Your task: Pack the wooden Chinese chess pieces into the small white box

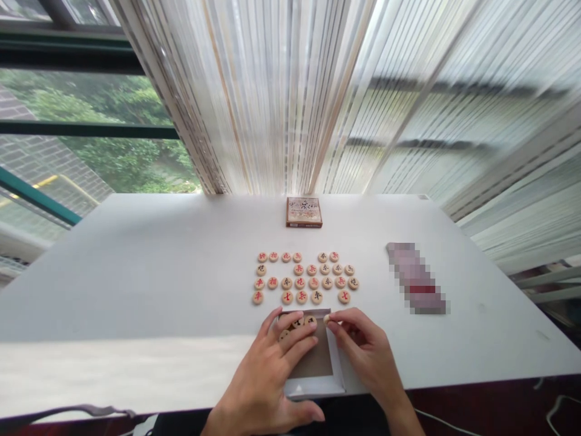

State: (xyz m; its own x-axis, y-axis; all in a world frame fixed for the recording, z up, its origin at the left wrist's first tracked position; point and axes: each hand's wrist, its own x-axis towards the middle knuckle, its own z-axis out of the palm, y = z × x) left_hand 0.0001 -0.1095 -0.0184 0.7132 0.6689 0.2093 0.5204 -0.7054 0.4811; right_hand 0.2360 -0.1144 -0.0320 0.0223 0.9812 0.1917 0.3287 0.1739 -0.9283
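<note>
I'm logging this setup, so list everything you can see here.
round wooden pieces: about 24, tan with red or black characters, in rows mid-table
tray pieces: several, tan, in the tray
tray: one, white rim, brown base, near table edge
printed box: one, brown, far table edge
blurred item: one, pinkish, right of the pieces
table: one, white
curtain: one, pale striped, behind the table
window: one, green-framed, left, trees outside
left hand: one, on the tray pieces
right hand: one, pinching a piece at the tray

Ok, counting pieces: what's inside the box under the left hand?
Round wooden xiangqi pieces sit at the cardboard box's far end; brown floor shows nearer. The left hand hides anything beneath.
</note>
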